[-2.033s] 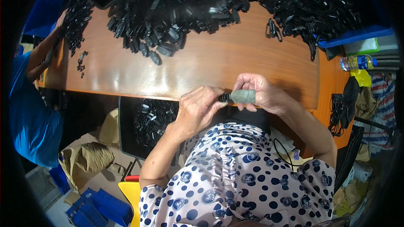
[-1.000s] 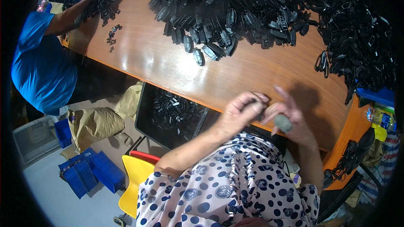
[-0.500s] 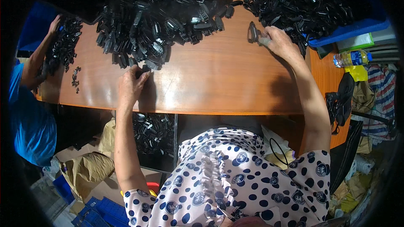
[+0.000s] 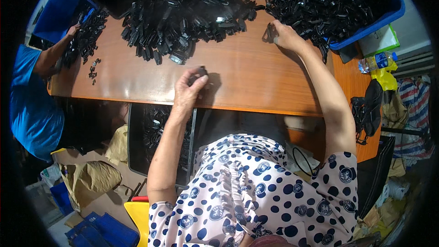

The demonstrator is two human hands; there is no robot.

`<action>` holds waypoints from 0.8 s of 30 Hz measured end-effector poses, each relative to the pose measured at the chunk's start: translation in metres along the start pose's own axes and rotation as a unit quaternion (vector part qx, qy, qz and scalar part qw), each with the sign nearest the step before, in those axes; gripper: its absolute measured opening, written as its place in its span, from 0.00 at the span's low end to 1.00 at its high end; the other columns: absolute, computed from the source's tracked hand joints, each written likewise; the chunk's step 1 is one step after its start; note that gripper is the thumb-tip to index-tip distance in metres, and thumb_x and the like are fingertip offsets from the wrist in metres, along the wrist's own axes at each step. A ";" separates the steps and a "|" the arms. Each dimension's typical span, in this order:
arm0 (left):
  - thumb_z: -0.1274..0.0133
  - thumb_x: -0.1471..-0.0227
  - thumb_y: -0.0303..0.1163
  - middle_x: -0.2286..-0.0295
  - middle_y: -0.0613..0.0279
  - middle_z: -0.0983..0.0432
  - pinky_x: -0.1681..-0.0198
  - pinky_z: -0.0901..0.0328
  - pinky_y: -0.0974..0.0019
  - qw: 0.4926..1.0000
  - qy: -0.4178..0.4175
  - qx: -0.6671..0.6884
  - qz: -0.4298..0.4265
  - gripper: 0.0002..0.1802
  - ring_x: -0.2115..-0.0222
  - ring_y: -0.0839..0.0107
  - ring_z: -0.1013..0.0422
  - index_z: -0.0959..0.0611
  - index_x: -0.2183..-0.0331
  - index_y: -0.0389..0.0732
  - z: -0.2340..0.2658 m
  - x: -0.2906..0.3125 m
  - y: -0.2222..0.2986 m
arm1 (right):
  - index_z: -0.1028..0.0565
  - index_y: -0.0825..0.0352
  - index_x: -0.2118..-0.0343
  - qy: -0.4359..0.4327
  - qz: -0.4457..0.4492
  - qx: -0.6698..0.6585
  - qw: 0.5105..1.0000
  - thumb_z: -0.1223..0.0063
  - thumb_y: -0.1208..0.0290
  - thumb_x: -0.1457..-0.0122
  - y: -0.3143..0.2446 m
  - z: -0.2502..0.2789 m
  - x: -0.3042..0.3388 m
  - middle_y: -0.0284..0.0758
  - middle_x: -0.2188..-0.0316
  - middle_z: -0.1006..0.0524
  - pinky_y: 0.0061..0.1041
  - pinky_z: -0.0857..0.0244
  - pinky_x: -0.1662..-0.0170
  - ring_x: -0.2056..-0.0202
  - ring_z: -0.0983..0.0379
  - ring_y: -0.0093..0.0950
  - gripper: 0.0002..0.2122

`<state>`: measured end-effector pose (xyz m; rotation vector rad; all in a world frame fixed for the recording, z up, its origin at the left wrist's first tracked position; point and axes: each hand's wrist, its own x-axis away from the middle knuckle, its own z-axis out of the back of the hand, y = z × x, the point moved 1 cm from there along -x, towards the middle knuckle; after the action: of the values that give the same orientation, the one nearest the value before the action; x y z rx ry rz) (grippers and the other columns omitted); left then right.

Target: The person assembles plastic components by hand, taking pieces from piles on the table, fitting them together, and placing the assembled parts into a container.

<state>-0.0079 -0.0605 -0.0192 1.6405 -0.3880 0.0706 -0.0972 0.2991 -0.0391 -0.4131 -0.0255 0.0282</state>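
Between the thumb and fingers of my left hand is a small dark plastic part, raised over the near middle of the table. My right hand is closed at the fingertips on a black frame-shaped plastic part, near the pile on the right. A large heap of black plastic parts covers the far middle of the table. More black parts with thin, loop-like shapes fill the far right and spill toward my right hand.
A blue bin edges the right pile. A water bottle and a black strap-like bundle lie at the right. Someone in a blue shirt reaches into another pile at the left. Below the table edge stands a dark crate of parts.
My left hand has left the edge of the middle heap and moved right and nearer me, carrying a small part. My right hand has shifted slightly left and away with the frame-shaped part.
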 end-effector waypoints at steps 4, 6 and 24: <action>0.42 0.51 0.30 0.76 0.71 0.25 0.80 0.43 0.82 0.999 -0.040 -0.014 -0.007 0.10 0.78 0.85 0.32 0.22 0.64 0.43 -0.022 0.011 -0.007 | 0.31 0.68 0.55 -0.051 -0.060 0.019 0.997 0.42 0.74 0.54 -0.013 0.003 -0.009 0.46 0.61 0.24 0.32 0.34 0.56 0.57 0.27 0.40 0.20; 0.42 0.52 0.27 0.74 0.66 0.24 0.71 0.36 0.77 0.992 -0.050 -0.101 -0.059 0.11 0.74 0.80 0.30 0.22 0.64 0.39 -0.023 0.007 -0.020 | 0.31 0.67 0.53 0.001 -0.048 -0.008 0.999 0.45 0.76 0.53 -0.002 0.004 -0.003 0.44 0.64 0.23 0.31 0.34 0.57 0.61 0.26 0.38 0.21; 0.41 0.55 0.26 0.71 0.56 0.23 0.68 0.31 0.68 0.955 -0.063 -0.263 -0.121 0.13 0.71 0.66 0.25 0.22 0.64 0.38 -0.024 0.022 -0.015 | 0.30 0.74 0.58 -0.188 -0.142 -0.730 0.642 0.52 0.85 0.46 -0.128 -0.043 0.129 0.39 0.65 0.27 0.19 0.30 0.63 0.66 0.27 0.25 0.11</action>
<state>0.0215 -0.0406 -0.0245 1.1535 -0.2686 -0.3014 0.0358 0.1685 -0.0249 -2.0545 -0.5645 -0.2448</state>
